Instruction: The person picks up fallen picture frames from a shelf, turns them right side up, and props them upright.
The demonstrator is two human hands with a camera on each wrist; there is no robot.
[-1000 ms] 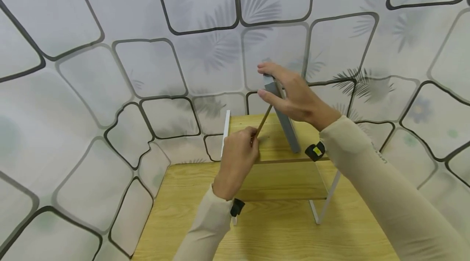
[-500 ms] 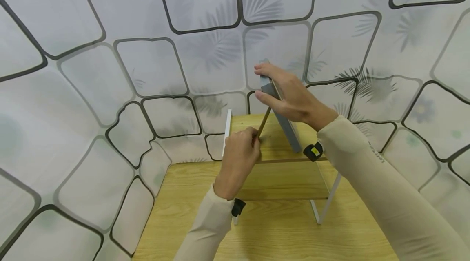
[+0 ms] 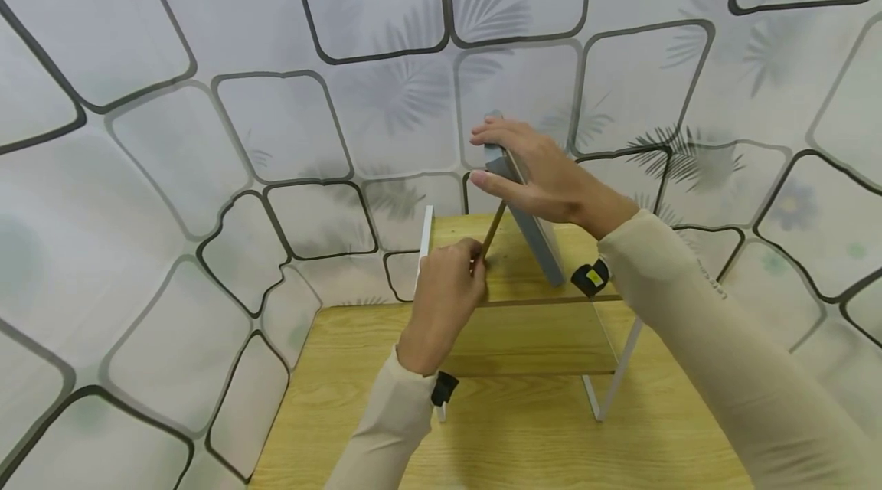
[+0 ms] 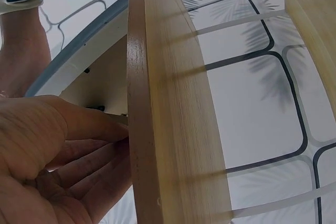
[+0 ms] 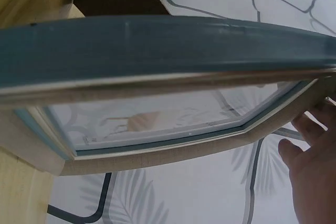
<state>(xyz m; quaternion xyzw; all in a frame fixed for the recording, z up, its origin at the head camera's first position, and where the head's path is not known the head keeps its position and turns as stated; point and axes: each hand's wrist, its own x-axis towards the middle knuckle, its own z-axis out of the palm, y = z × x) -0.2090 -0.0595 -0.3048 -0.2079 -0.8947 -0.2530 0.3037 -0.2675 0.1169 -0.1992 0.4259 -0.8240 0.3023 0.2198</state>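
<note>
A picture frame (image 3: 536, 233) with blue-grey sides stands tilted on the top board of a small wooden rack. My right hand (image 3: 547, 180) holds its upper end between thumb and fingers. Behind the frame a thin brown support leg (image 3: 494, 230) slants out, and my left hand (image 3: 449, 287) pinches its lower part. In the left wrist view, that hand's fingers (image 4: 97, 166) come together behind the board's brown edge, beside the frame's beige back (image 4: 102, 80). The right wrist view shows the glazed front (image 5: 157, 121) with a faint print, and my right hand (image 5: 315, 156) at its far corner.
The rack has an upper board (image 3: 455, 226), a lower board (image 3: 530, 341) and white metal legs (image 3: 620, 367). It stands on a wooden table (image 3: 344, 398). Patterned cloth walls (image 3: 386, 115) rise close behind and at both sides.
The upper end of the picture frame and my right hand have shifted slightly left, with the frame's lower end staying put. My left hand keeps its pinch on the support leg.
</note>
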